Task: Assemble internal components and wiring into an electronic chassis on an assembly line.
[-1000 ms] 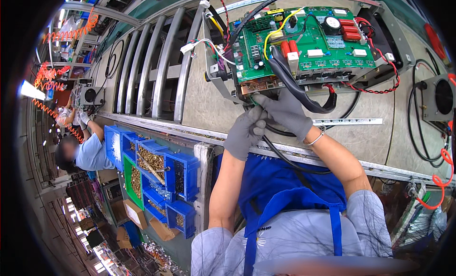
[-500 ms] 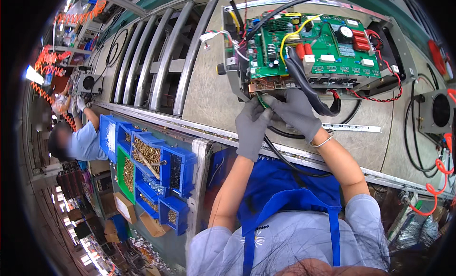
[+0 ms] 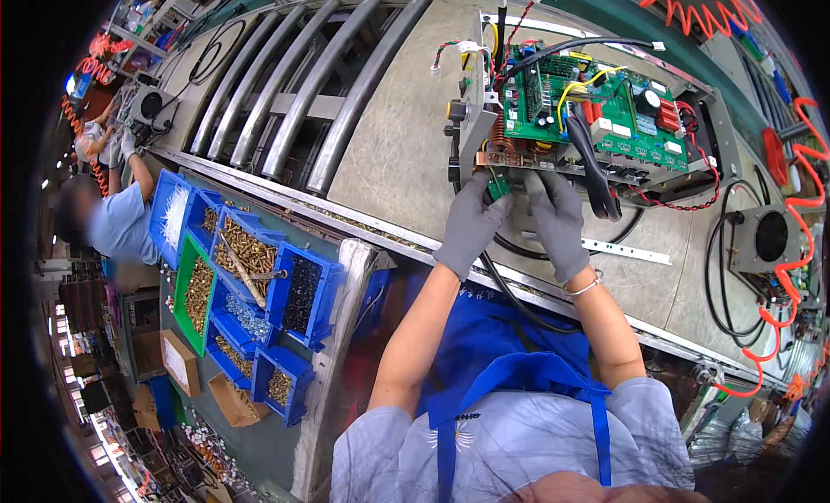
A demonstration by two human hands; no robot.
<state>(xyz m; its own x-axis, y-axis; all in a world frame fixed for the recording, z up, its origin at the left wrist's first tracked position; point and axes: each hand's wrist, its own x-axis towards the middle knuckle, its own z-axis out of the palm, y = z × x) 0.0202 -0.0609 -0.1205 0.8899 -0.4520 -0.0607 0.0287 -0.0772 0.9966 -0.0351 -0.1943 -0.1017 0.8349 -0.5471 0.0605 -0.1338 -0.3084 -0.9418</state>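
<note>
In my gloved left hand (image 3: 471, 222) is a small green circuit board (image 3: 497, 188), pinched at the near left corner of an open electronic unit. My gloved right hand (image 3: 558, 230) is just right of it, its fingers stretched toward the unit's near lower edge, apart from the left hand; their tips are partly hidden. The unit's large green main board (image 3: 618, 127) carries red parts, white blocks and a yellow wire. A thick black sleeved cable (image 3: 590, 170) hangs over its near side. Behind my hands a copper coil (image 3: 501, 148) shows inside the metal frame.
A perforated metal strip (image 3: 627, 250) and a black cable (image 3: 519, 297) lie by my hands. Steel rollers (image 3: 303, 96) are at left. Blue bins (image 3: 298, 295) of screws and small parts stand nearer. A second unit (image 3: 769, 235) sits right, beside red coiled hoses (image 3: 785, 269). A co-worker (image 3: 121, 217) works far left.
My right hand has drawn apart from the left, where both were together at the small board. More of that board shows now. The view has shifted, too.
</note>
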